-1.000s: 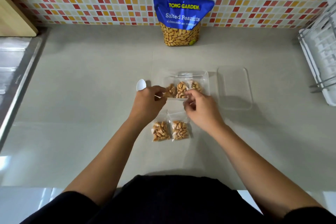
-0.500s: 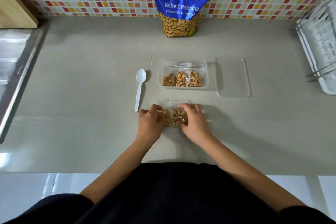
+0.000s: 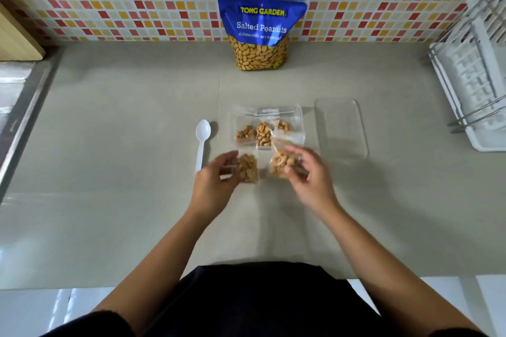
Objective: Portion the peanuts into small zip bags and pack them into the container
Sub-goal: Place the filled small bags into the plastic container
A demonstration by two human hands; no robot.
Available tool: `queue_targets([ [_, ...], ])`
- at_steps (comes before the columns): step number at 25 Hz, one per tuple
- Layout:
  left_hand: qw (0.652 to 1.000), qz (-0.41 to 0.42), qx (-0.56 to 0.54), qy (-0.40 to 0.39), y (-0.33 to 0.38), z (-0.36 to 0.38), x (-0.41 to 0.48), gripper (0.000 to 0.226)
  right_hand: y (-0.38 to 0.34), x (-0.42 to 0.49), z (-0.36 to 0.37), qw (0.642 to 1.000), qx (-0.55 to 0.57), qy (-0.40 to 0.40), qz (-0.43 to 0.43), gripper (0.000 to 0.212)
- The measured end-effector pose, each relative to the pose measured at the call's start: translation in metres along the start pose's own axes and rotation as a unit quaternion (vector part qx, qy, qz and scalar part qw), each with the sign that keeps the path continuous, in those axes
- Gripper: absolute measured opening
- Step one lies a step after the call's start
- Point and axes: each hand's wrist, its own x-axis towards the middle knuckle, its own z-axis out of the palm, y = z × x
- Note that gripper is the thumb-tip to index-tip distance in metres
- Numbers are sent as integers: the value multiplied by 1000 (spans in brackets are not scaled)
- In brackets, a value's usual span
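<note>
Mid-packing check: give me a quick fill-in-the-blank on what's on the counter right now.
The clear container holds ___ filled small bags.
The white spoon lies to the container's ___.
The left hand grips the left zip bag and the right hand the right zip bag, both filled with ___.
The lid lies on the container's ___ side.
Missing words: three, left, peanuts, right.
</note>
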Motion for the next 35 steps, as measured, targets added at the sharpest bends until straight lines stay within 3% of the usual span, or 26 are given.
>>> queue_targets([
  [4,999,-23,-25,7,38,8,59,46,-26,70,-13,990,-143,6,12,39],
  [10,986,-63,145,-60,41,32,97,49,-26,100,0,941,-311,-122,59,51],
  [19,930,79,356,-33,19,53,97,26,-22,101,2,861,-487,-145,8,44],
  [21,918,78,385,-50,18,52,100,27,-21,100,2,862,-485,-143,5,45],
  [24,928,96,358,-42,26,46,98,35,-20,100,-2,874,-466,-136,-22,47],
  [27,948,98,301,41,28,31,89,42,-19,98,-19,923,-382,-15,-47,41],
  [29,961,53,264,68,20,22,85,41,-8,95,-41,935,-339,100,-9,40],
  [31,973,8,226,47,11,17,82,33,7,90,-63,922,-342,154,95,50],
  [33,983,-26,182,25,8,17,79,24,19,82,-77,900,-347,130,232,70],
  [35,984,-39,173,25,8,17,79,23,26,73,-80,887,-340,94,297,87],
])
